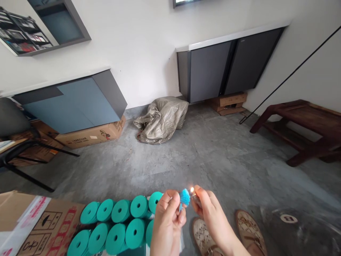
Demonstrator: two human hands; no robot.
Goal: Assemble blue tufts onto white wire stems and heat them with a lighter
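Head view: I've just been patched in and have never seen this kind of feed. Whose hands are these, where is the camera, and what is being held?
There is no machine here. The single picture comes from a camera worn on a person's head, looking forward and down, so the two bare hands at the bottom are that person's own. The left hand pinches a small frayed blue tuft between its fingertips. The right hand holds a lighter with a small flame lit right beside the tuft. Below the hands you see the person's patterned shoes on a grey floor. At lower left lie teal spools stacked on their sides, next to a cardboard box. Further back are a crumpled sack, grey cabinets against the wall and a dark wooden bench at right.
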